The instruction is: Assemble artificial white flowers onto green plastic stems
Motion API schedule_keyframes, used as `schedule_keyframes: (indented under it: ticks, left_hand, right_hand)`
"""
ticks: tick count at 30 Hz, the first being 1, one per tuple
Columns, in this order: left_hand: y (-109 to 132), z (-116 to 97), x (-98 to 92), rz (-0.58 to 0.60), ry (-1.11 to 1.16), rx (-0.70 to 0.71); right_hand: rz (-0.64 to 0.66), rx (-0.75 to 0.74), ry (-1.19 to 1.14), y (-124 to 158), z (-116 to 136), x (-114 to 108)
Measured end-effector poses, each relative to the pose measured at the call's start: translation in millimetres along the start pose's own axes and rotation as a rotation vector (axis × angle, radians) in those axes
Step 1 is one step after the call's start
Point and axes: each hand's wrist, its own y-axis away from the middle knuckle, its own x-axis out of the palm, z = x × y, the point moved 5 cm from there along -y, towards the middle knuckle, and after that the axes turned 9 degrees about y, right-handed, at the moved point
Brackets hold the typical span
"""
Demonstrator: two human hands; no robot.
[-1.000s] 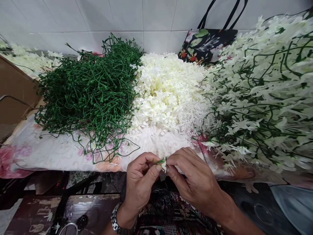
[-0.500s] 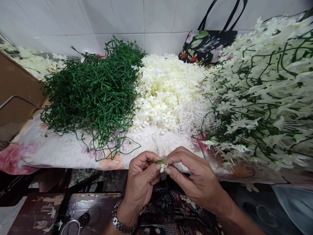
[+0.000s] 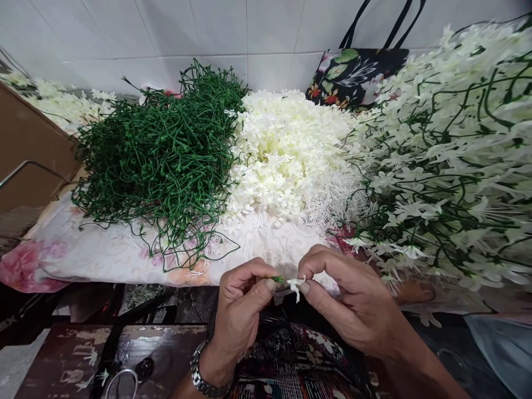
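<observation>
My left hand (image 3: 241,302) pinches the tip of a thin green stem (image 3: 277,279) between thumb and forefinger. My right hand (image 3: 349,296) pinches a small white flower (image 3: 296,285) just to the right of that tip; stem and flower sit a finger's width apart or barely touching. Both hands hover over my lap, just in front of the table edge. A metal watch (image 3: 203,371) is on my left wrist.
On the floral cloth (image 3: 95,252) lie a tangled heap of green stems (image 3: 158,155), a pile of loose white flowers (image 3: 286,155) and, at right, a mass of stems with flowers on them (image 3: 453,160). A dark floral bag (image 3: 353,75) leans on the tiled wall. A brown box (image 3: 25,149) stands left.
My right hand has shifted slightly right and up, drawing the white flower a little away from the stem tip in my left hand. The camera view has moved slightly.
</observation>
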Motion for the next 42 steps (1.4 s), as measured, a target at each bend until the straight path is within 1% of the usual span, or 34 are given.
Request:
schedule_keyframes:
  ticks: [4, 8, 14, 17, 20, 25, 29, 37, 42]
  left_hand:
    - [2, -1, 0.1, 0.07, -0.079, 0.074]
    - [3, -6, 1.0, 0.161, -0.249, 0.191]
    - [5, -21, 13.7, 0.236, -0.585, 0.368]
    - [5, -25, 19.0, 0.254, -0.7, 0.418]
    - [5, -24, 20.2, 0.263, -0.735, 0.415]
    - [4, -19, 16.9, 0.253, -0.663, 0.411]
    - [4, -18, 16.1, 0.273, -0.649, 0.42]
    - [-2, -16, 19.6, 0.32, -0.667, 0.364]
    - [-5, -12, 15.7, 0.28, -0.683, 0.322]
  right_hand:
    - [0.054, -0.022, 0.001, -3, 2, 1]
    - [0.068, -0.066, 0.016, -3, 4, 2]
    - [0.05, -0.162, 0.194, 2, 7, -1]
    - [0.045, -0.195, 0.273, 6, 6, 2]
    - [0.026, -0.206, 0.314, 9, 6, 4]
    - [-0.024, -0.193, 0.31, 10, 8, 4]
    - [-0.012, -0.187, 0.309, 11, 8, 6]
    - [0.009, -0.208, 0.29, 9, 3, 9]
    - [0.012, -0.203, 0.25, 9, -1, 13]
